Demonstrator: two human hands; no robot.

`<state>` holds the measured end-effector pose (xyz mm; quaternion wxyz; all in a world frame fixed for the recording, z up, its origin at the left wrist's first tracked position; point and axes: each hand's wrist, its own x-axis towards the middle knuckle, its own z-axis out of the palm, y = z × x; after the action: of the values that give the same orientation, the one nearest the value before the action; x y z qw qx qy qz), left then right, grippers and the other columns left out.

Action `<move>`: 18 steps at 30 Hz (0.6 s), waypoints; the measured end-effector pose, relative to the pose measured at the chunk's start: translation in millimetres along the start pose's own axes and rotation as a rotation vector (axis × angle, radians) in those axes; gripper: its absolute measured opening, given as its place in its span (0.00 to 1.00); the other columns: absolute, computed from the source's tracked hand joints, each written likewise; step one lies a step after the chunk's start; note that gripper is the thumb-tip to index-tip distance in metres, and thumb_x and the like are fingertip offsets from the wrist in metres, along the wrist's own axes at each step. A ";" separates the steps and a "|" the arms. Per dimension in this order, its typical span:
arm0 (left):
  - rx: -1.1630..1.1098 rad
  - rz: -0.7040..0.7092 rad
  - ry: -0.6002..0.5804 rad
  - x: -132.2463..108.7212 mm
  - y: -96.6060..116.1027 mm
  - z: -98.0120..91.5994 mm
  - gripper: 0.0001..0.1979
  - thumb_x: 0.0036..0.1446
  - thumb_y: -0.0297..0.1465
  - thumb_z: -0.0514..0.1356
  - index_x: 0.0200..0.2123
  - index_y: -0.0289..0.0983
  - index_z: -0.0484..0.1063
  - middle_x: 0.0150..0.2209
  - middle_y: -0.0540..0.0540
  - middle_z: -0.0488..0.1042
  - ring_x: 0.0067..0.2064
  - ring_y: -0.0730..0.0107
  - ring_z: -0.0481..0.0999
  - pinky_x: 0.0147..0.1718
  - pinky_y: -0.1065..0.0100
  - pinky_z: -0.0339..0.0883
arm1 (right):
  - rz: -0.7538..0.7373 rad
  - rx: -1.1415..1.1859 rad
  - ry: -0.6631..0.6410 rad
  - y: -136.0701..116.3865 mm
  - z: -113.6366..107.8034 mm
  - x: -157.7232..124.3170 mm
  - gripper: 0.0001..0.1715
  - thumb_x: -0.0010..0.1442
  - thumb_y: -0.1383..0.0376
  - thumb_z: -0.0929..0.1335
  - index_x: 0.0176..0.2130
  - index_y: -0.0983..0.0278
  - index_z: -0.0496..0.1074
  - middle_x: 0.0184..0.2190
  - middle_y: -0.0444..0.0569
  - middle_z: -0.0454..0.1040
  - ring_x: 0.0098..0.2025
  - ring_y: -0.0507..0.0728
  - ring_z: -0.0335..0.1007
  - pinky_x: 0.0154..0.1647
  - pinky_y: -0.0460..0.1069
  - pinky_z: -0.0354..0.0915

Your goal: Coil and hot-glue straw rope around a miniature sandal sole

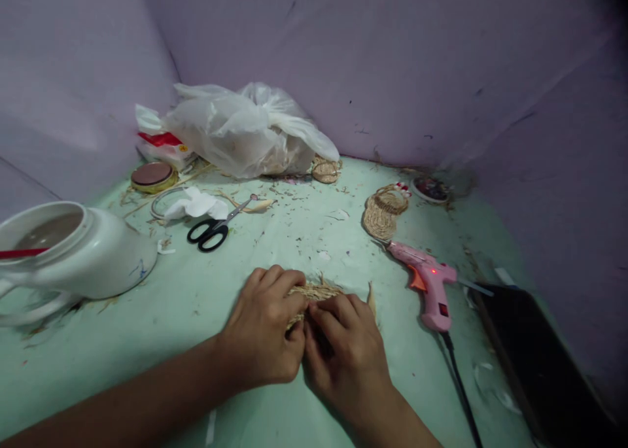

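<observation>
Near the front middle of the table, both my hands hold a piece of braided straw (321, 292), tan and coarse, with loose fibre ends sticking up. My left hand (271, 324) has its fingers wrapped over the piece's left side. Fingertips of my right hand (346, 350) press together at its right part, against the left thumb. Much of the braid is hidden under the fingers. Beyond the right hand lies a pink glue gun (426, 281) with a lit red light, its nozzle beside a coiled straw piece (380, 219).
Black-handled scissors (214, 231) lie left of centre, near a white pitcher (118, 258). A plastic bag (245, 131) and a round tin (152, 175) stand at the back. A dark phone-like slab (534, 356) lies right. The glue gun's cord (461, 382) runs toward the front edge.
</observation>
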<state>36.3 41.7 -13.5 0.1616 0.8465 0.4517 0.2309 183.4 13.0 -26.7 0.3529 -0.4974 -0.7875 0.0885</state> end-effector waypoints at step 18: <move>0.036 0.037 0.011 -4.0 -1.7 -1.9 0.11 0.46 0.23 0.53 0.33 0.38 0.70 0.38 0.45 0.71 0.43 0.60 0.67 0.43 0.59 0.57 | 0.036 -0.181 0.055 1.2 6.9 -2.6 0.10 0.44 0.66 0.67 0.31 0.63 0.72 0.29 0.49 0.68 0.33 0.57 0.62 0.34 0.51 0.58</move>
<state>32.2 39.5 -13.6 0.1395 0.8561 0.4409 0.2305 180.5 12.9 -33.5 0.3265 -0.5434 -0.7733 0.0096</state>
